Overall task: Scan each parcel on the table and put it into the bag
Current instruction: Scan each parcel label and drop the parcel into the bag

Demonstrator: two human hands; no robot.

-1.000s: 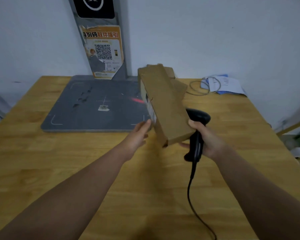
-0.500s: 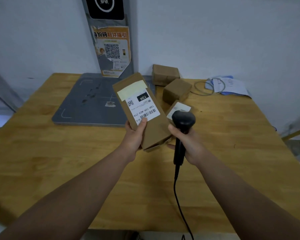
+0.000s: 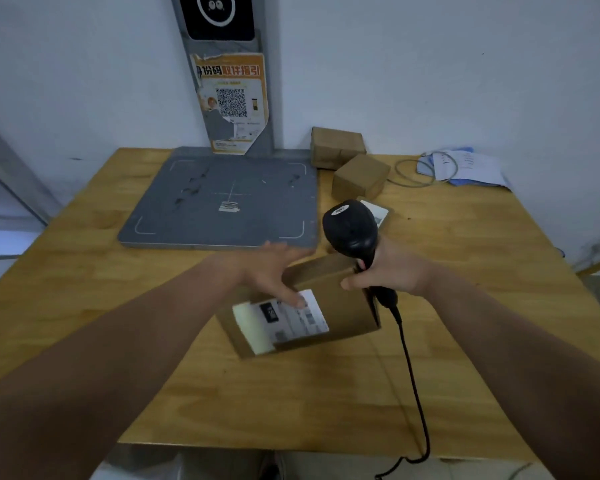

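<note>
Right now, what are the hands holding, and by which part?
The right hand grips the scanner by its handle. The left hand is spread open, thumb touching the label of the flat parcel, not clearly gripping it.

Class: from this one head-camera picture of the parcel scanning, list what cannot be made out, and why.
1. The bag: nowhere in the head view, outside the frame.
2. Print on the label of the held parcel: motion-blurred, partly under the thumb of the left hand.
3. The flat parcel: mostly behind the barcode scanner.
4. Scanner trigger: covered by the right hand.
5. The cable: end cut off by the bottom edge.
</note>
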